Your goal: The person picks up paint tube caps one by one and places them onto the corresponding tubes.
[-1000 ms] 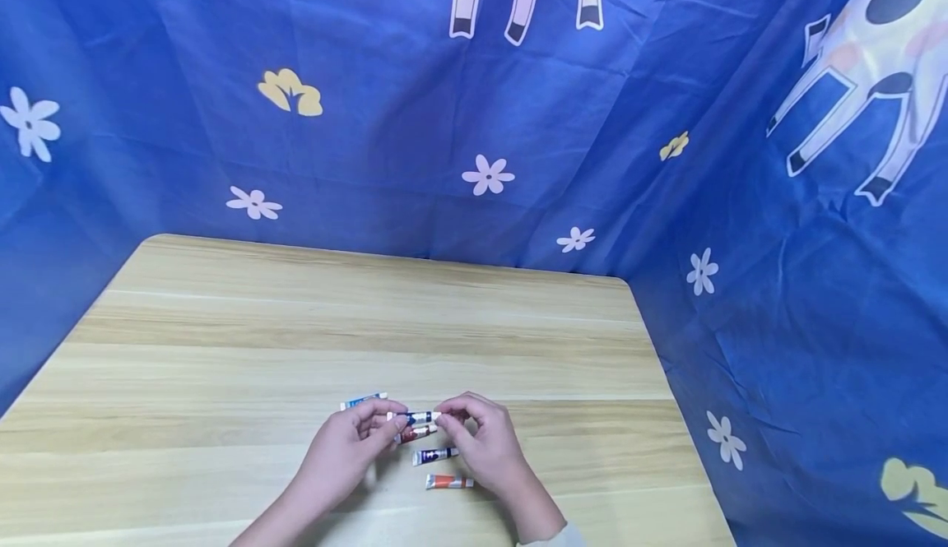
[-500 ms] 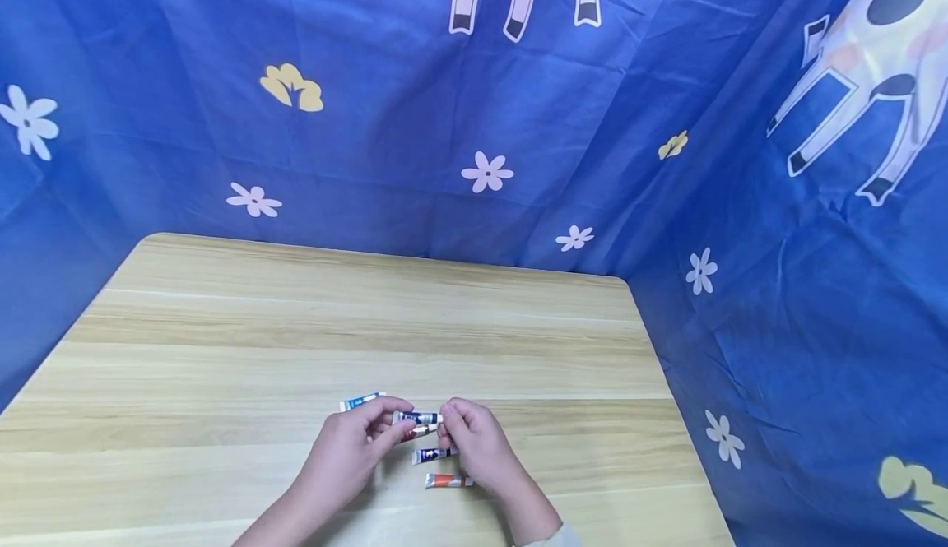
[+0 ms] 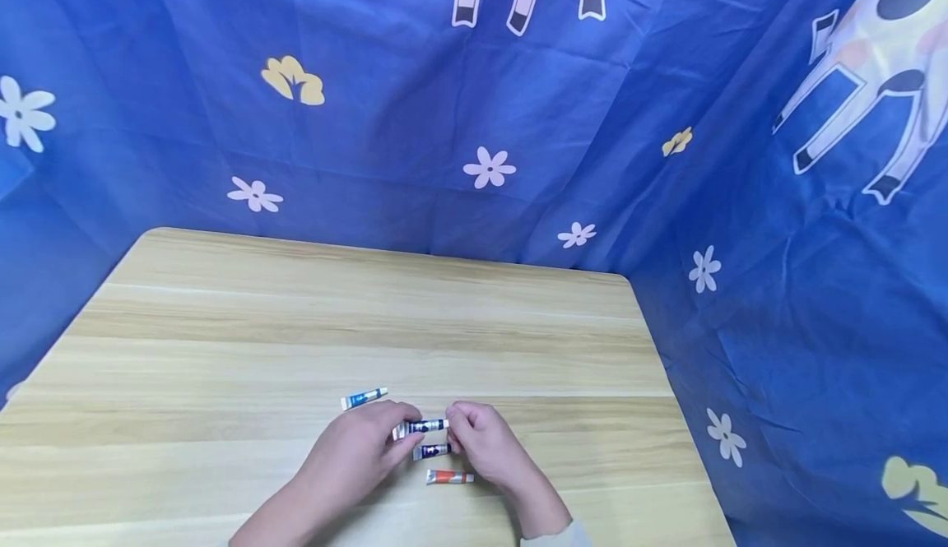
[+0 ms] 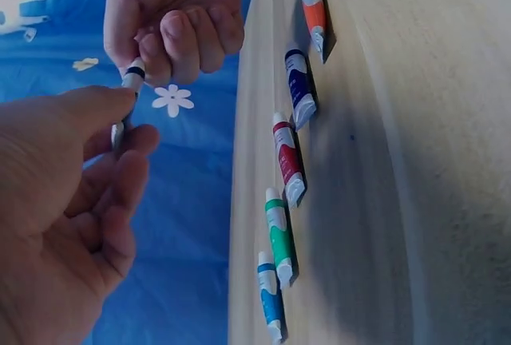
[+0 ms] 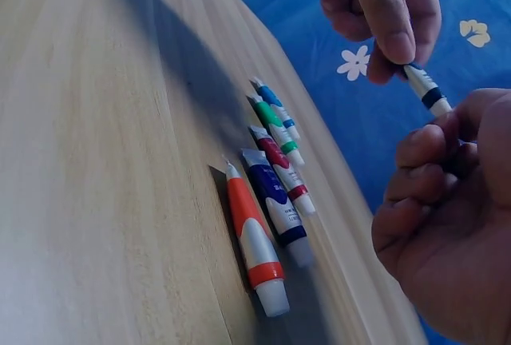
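Both hands are pinching a small, white-and-dark-blue paint tube [image 3: 420, 426], left hand [image 3: 360, 451] at its crimped tail, right hand [image 3: 483, 447] at the cap (likely light, soft-walled, best held by its ends).

Light wooden table [image 3: 370, 317] with rounded corners, enclosed behind and to the right by blue cloth [image 3: 415, 103] printed with flowers.

A small white paint tube [image 3: 420, 427] with a dark blue band hung level above the table, pinched at both ends.
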The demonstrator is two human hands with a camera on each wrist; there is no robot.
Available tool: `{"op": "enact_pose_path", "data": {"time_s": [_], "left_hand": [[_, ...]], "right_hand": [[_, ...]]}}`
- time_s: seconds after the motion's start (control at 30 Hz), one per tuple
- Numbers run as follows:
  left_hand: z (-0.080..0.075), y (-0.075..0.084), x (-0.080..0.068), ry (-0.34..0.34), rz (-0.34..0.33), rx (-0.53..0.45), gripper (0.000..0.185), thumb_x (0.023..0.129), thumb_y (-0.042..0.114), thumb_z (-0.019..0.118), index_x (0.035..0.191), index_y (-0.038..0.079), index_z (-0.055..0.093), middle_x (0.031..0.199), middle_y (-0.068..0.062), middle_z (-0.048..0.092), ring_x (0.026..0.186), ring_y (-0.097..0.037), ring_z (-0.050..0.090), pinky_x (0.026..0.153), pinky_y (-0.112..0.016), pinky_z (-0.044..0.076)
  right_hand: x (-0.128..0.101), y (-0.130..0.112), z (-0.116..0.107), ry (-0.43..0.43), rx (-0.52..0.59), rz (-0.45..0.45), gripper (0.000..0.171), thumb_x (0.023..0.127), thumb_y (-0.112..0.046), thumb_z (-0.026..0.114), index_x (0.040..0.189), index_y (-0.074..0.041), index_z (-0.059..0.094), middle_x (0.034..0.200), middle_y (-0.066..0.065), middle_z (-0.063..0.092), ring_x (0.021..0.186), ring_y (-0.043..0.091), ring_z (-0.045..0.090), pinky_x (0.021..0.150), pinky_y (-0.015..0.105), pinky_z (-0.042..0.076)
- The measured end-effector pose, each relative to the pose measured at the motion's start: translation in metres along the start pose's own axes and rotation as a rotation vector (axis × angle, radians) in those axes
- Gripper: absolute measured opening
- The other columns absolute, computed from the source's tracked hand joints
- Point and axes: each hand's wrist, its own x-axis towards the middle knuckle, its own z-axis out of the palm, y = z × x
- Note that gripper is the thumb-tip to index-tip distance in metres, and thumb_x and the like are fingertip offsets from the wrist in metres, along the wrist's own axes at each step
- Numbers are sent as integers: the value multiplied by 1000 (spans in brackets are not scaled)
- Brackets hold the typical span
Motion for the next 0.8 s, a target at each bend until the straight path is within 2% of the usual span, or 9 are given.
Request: {"op": "enact_pose_path", "data": {"time_s": [0.1,0.2,0.27,0.4,0.5,0.57,0.67,0.8], "left_hand": [[0,1,0,-36,35,59,18,89,26,88,102,23,77,92,12,78,81,-3,69,72,-29,60],[1,3,0,-65,61,66,16,88,24,86,101,22,76,87,15,74,75,0,62,66,-27,56],[3,5,0,-74,73,69,16,88,22,86,100,21,75,85,15,71,72,1,57,63,-27,53],[8,9,-2,-79,81,86,16,88,24,86,99,22,76,93,13,75,79,-4,68,68,-29,58],[14,14,-4,-93,83,77,16,87,27,88,99,23,78,100,12,73,83,-5,69,71,-29,59],[19,17,-7,-102,92,73,16,87,31,88,99,25,79,100,12,69,80,-4,66,69,-28,58],[28,21,-13,-114,129,90,16,87,34,88,98,26,80,94,13,64,75,-3,61,66,-28,54],[41,24,-22,-173,173,103,16,87,36,88,96,26,80,88,13,62,69,-3,56,61,-26,49]], "right_hand": [[-2,0,-1,-13,-48,5,46,114,-20,51,77,6,56,72,26,57,56,1,39,56,17,34],[-4,0,-3,-8,-67,29,49,114,-26,53,79,7,58,67,17,57,56,2,41,58,18,36],[-4,0,-4,18,-65,49,52,114,-32,53,81,9,60,66,9,57,58,3,44,61,20,39],[-3,-1,-10,116,-40,80,55,114,-38,53,89,10,64,68,1,57,64,9,48,67,24,43],[-1,-1,-18,178,5,84,49,114,-33,54,95,11,64,72,2,58,70,13,51,70,23,43],[-1,-2,-22,203,34,82,44,114,-29,55,96,11,64,74,2,59,71,14,52,68,21,43],[-1,-2,-28,226,79,76,38,113,-24,57,97,10,63,76,3,59,72,14,53,65,19,41],[-1,-1,-31,243,119,74,34,112,-20,58,97,10,63,76,1,60,72,12,55,65,19,42]]}}
